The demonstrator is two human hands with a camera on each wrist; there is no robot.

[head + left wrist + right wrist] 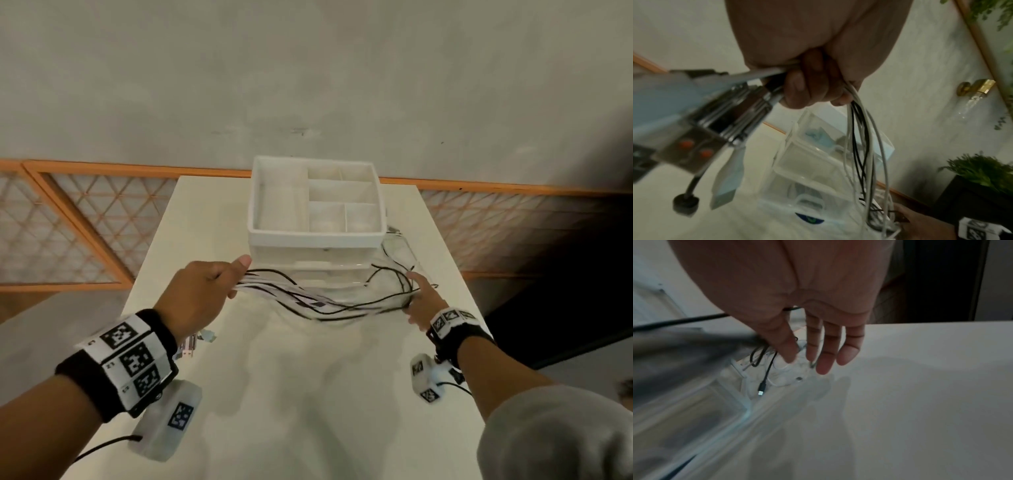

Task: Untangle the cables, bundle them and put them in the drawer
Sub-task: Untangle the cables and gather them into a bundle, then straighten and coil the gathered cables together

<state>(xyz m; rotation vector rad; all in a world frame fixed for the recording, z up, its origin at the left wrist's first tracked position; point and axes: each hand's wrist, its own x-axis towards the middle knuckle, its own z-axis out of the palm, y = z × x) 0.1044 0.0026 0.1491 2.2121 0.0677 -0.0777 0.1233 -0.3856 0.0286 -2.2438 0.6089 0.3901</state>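
A bunch of black and white cables (pixel 318 301) stretches between my two hands above the white table (pixel 308 394), in front of the white drawer unit (pixel 315 236). My left hand (pixel 219 284) grips one end in a fist (pixel 813 87), with USB plugs (pixel 740 113) sticking out behind it. The cables (pixel 861 146) hang from that fist toward the clear drawers (pixel 807 164). My right hand (pixel 416 291) holds its fingers straight (pixel 807 363), and a black cable (pixel 694 319) passes between thumb and forefinger. A loose black plug end (pixel 762 388) lies on the table beyond the fingers.
The drawer unit's top is an open tray with several compartments (pixel 342 192). More loose cable (pixel 397 246) lies right of the unit. An orange lattice railing (pixel 85 226) runs behind the table. A potted plant (pixel 982 172) stands on a dark block to the right.
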